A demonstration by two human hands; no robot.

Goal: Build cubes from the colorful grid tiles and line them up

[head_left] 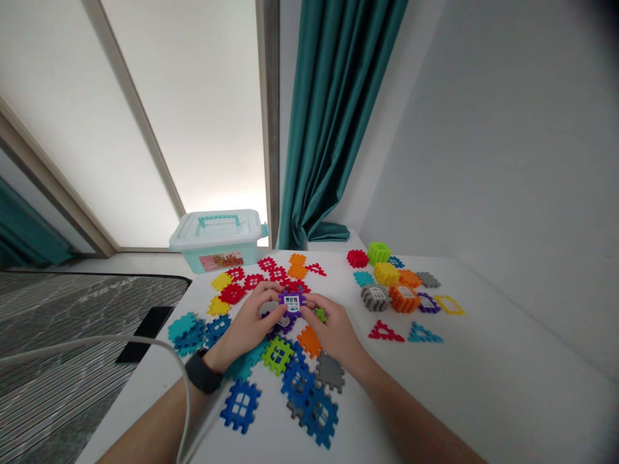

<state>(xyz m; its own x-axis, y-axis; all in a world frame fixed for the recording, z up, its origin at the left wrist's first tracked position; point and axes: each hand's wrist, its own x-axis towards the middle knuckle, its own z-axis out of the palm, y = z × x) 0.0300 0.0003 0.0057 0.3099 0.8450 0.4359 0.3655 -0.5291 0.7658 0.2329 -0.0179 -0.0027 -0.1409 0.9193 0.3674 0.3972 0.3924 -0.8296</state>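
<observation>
From here I see the left hand (258, 317) and right hand (334, 324) pinching a purple window tile (292, 303) by its sides, above the counter (435, 377). It looks light, stiff and fairly sturdy, best held by its notched edges. Nearby lie a green tile (277, 355) and overlapping blue tiles (298, 383), crowding the space; a pale cable (187, 406) crosses the left forearm (162, 415), and a lidded box (217, 235) stands behind.

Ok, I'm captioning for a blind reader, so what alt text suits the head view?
A person's left hand and right hand hold a purple window tile above scattered colourful interlocking tiles on a white table. Tile stacks stand right; a lidded teal storage box sits back left.
</observation>
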